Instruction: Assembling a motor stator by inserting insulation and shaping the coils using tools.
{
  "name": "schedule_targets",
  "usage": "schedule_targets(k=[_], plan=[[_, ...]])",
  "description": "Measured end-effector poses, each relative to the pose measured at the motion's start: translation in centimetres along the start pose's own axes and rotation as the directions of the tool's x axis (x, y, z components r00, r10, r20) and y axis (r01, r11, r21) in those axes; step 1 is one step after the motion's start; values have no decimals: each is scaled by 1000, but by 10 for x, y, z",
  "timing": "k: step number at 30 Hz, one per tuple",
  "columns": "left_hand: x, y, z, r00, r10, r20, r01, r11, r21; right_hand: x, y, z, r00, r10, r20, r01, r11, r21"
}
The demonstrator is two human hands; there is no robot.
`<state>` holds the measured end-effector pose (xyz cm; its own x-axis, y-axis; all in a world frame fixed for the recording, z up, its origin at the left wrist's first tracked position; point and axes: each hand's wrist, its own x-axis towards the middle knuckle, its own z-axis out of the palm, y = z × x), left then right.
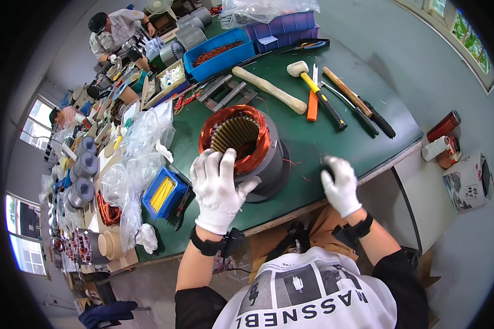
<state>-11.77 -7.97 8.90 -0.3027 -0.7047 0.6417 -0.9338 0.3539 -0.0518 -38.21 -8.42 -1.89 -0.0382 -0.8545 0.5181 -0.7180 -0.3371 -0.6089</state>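
Note:
A motor stator (271,167) with a grey outer body stands upright on the green table. Its copper winding (263,134) bulges round the top, and yellowish slot liners line the bore. My white-gloved left hand (218,189) lies over the near left of the winding, fingers reaching to the inner rim and thumb apart. It touches the winding without gripping it, as far as shows. To the right of the stator, near the table's front edge, my gloved right hand (341,186) hovers with thumb and fingers apart, nothing visible in it. Its palm side is hidden.
Right of the stator lie a wooden bat (271,89), a white-headed mallet (318,93) and several handled tools. A blue box of yellow strips (162,193) and plastic sheeting (148,131) sit left. Behind is a blue bin (217,53). Two people work far left.

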Motion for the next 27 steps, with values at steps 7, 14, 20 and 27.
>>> schedule_targets(k=[7,14,20,27], plan=[[-2,26,4,995,-90,-40,90,996,13,72,66,-38,996,85,-3,-80,915,-395],[-71,24,10,991,-129,17,130,982,-139,97,78,-38,993,58,104,-15,926,-376],[-141,9,25,901,-353,250,381,922,-70,20,-20,-3,971,-206,122,197,977,85],[-144,-20,10,852,-468,233,520,804,-288,-17,-36,38,922,-307,237,334,939,-79]])
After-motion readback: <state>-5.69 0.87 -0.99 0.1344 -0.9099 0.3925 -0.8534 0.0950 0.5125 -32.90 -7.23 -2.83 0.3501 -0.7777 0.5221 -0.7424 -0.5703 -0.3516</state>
